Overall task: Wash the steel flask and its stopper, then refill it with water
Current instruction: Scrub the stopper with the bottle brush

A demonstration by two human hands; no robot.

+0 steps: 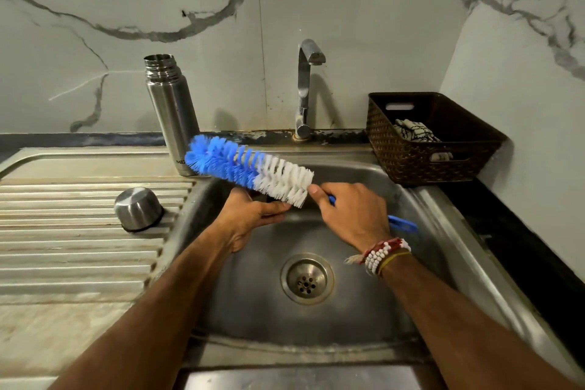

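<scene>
The steel flask (pixel 172 111) stands upright and uncapped on the back of the drainboard, left of the tap. Its steel cup lid (pixel 137 207) sits upside down on the drainboard ridges. Over the sink basin, my right hand (pixel 351 215) grips the blue handle of a bottle brush (pixel 250 169) with blue and white bristles, which point up and left. Just under the white bristles, my left hand (pixel 250 218) cups a small dark piece, apparently the stopper (pixel 269 198). The fingers and brush hide most of it.
The steel sink (pixel 253 294) has a round drain (pixel 307 279) in its middle; no water runs from the tap (pixel 305 85). A brown woven basket (pixel 411 161) holding a cloth sits at the back right corner. The ridged drainboard (pixel 79 247) lies to the left.
</scene>
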